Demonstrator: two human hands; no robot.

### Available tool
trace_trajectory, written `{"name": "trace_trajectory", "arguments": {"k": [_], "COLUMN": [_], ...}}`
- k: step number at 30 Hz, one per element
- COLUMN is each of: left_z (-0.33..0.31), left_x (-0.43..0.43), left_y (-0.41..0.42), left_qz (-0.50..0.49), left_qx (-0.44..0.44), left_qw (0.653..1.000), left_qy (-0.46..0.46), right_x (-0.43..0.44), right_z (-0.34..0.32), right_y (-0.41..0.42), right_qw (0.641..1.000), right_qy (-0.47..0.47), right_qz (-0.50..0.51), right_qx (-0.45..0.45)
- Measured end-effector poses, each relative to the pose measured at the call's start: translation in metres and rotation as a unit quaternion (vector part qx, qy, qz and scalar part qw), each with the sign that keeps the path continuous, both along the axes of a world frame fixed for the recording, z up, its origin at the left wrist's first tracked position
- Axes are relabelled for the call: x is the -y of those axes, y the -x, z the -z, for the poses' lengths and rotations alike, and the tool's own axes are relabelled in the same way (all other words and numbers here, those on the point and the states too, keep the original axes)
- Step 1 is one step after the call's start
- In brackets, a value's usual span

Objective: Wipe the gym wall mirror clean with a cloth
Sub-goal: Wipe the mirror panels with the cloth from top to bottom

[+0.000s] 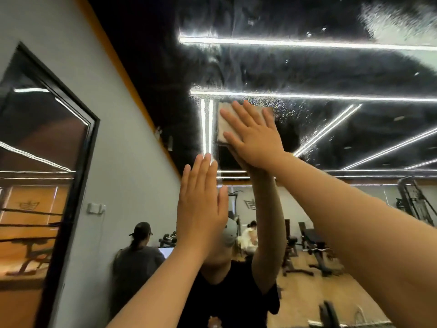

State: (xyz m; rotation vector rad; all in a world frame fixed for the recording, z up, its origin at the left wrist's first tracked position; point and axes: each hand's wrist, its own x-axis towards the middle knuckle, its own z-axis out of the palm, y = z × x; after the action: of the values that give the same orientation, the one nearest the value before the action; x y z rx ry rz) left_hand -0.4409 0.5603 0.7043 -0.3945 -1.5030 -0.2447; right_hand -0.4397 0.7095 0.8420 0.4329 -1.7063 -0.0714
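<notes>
The big wall mirror [331, 74] fills the upper right of the view, with wet streaks and droplets on the glass. A folded beige cloth [223, 129] lies flat against it, high up. My right hand [254, 136] presses the cloth to the glass with straight, spread fingers. My left hand [201, 207] is raised lower and to the left, fingers straight and together, palm toward the mirror; whether it touches the glass is unclear. My own reflection shows beneath the arms.
A grey wall [123, 162] with an orange edge strip adjoins the mirror on the left, holding a black-framed window [68, 176] and a wall switch [95, 208]. The mirror reflects weight benches, a cable machine and other people.
</notes>
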Motion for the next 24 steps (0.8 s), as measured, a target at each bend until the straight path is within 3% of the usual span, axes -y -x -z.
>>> {"name": "trace_trajectory", "arguments": {"k": [6,16,20,24], "left_z": [0.000,0.000,0.000,0.000], "left_x": [0.001,0.002,0.002,0.001], "left_y": [0.004,0.001,0.001,0.000], "left_qz": [0.021,0.010,-0.013,-0.013], "left_qx": [0.006,0.026,0.025,0.027], "left_qw": [1.000,1.000,0.999,0.999], "left_qy": [-0.003,0.005,0.017,0.016], "right_x": [0.003,-0.037,-0.054,-0.045], "right_z": [-0.029,0.144,0.163,0.132], "right_y": [-0.002,0.005,0.005,0.003], "right_qw": [1.000,0.999,1.000,0.999], "right_qy": [-0.001,-0.016,-0.003,0.023], "right_qz": [0.007,-0.033,-0.008,-0.003], "right_qx": [0.026,0.032,0.023,0.032]}}
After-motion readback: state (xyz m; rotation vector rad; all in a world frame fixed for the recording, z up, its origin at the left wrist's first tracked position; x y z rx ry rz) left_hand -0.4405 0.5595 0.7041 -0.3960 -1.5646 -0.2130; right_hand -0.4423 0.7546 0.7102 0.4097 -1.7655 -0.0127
